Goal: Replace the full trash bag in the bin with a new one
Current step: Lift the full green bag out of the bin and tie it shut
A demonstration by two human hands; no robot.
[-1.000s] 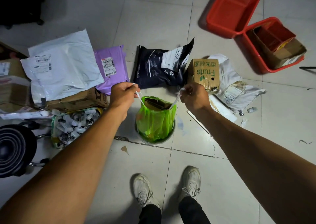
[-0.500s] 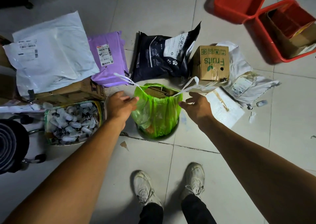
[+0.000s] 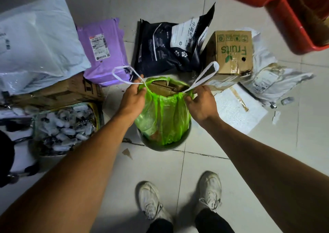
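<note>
Where green bag (image 3: 162,118) fills bin (image 3: 164,144), bin mostly hidden; left hand (image 3: 132,97), right hand (image 3: 200,102) clamped on bag rim.

pale tiled floor (image 3: 222,170), dim light, parcels and boxes strewn about.

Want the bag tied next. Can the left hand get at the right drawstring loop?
Probably yes: the right loop sticks up free beside the bag mouth, nothing between it and the left hand.
</note>
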